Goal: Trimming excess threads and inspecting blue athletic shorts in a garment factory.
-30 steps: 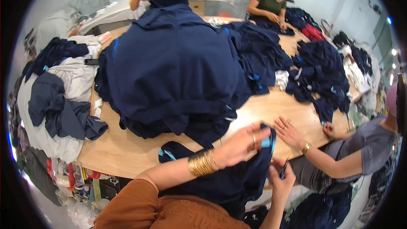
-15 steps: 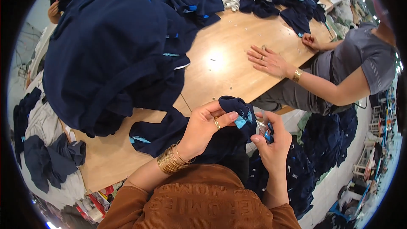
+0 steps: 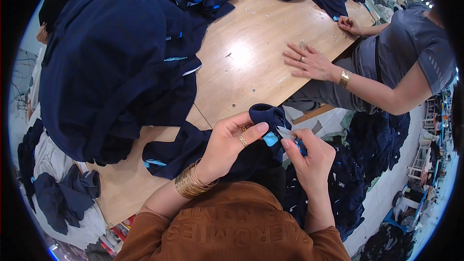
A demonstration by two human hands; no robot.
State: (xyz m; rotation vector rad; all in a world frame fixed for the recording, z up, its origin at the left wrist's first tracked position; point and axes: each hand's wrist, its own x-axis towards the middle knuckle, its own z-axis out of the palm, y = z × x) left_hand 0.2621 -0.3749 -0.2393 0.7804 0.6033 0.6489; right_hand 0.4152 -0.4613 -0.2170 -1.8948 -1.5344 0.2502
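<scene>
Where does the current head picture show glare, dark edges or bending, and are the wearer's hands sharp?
Head view: glare whitens a patch of the wooden table; head view: corners are black, and the scene bends toward the rim; head view: left hand and right hand look fairly sharp.

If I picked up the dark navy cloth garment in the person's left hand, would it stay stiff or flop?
The navy cloth garment would probably flop: it curls over beside the left hand and hangs below it. It seems unlikely to roll, having no firm round shape. Its matt surface suggests it would not be very slippery.
</scene>
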